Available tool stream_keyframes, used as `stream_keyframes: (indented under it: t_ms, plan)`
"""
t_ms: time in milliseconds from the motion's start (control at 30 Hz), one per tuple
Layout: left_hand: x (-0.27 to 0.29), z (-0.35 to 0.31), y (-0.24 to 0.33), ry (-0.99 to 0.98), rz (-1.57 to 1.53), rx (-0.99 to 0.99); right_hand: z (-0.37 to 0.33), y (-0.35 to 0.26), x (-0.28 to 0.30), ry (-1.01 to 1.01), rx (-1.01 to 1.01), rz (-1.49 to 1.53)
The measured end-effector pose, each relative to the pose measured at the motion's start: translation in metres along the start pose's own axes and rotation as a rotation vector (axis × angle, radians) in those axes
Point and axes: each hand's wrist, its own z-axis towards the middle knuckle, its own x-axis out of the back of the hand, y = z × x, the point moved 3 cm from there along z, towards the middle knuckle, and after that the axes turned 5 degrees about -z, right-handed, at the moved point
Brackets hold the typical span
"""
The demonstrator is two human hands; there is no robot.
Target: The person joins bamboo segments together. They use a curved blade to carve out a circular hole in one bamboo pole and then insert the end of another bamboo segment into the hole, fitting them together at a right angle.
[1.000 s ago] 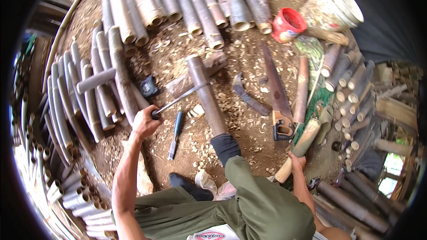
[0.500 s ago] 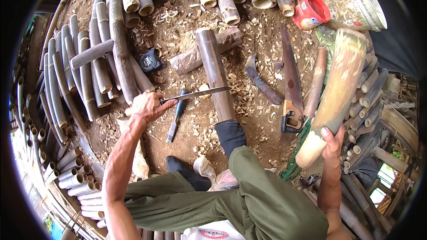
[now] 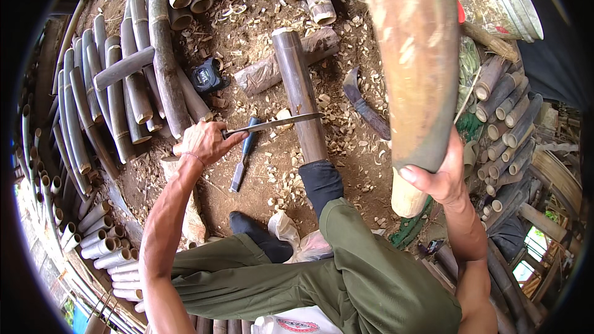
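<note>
My left hand (image 3: 207, 143) is closed round the handle of a long knife (image 3: 272, 124). Its blade lies crosswise on a brown bamboo tube (image 3: 294, 71), its tip just past the tube's right side. The tube's near end meets my dark-socked foot (image 3: 320, 179), while its far part rests on a short log (image 3: 260, 77). My right hand (image 3: 442, 176) grips the narrow end of a thick, pale wooden mallet (image 3: 417, 55), held up close to the camera. Between my left hand and the tube, a blue-handled chisel (image 3: 242, 161) lies on the ground.
A black tape measure (image 3: 207, 77) lies beyond my left hand. Cut bamboo tubes (image 3: 133, 80) line the left and far sides; more are stacked (image 3: 507, 111) at right. A dark curved piece (image 3: 365, 108) lies right of the tube. A dirty white bucket (image 3: 501, 6) lies tipped far right.
The mallet has swung left and up toward the camera, now hiding the handsaw and most of the red tub. My left hand and the knife have hardly moved.
</note>
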Motion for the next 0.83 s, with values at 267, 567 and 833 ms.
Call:
stream_keyframes:
  t_ms: [267,567,833]
  plan:
    - [0.001,-0.003,0.002,0.0,-0.012,0.024,0.018,0.02,-0.028,-0.032,0.305,-0.324]
    - [-0.006,-0.002,-0.003,-0.014,-0.02,0.032,0.015,0.047,-0.035,-0.053,0.272,-0.515]
    - [-0.003,0.007,0.006,-0.15,0.054,0.087,0.047,0.048,-0.021,-0.216,0.253,-0.923]
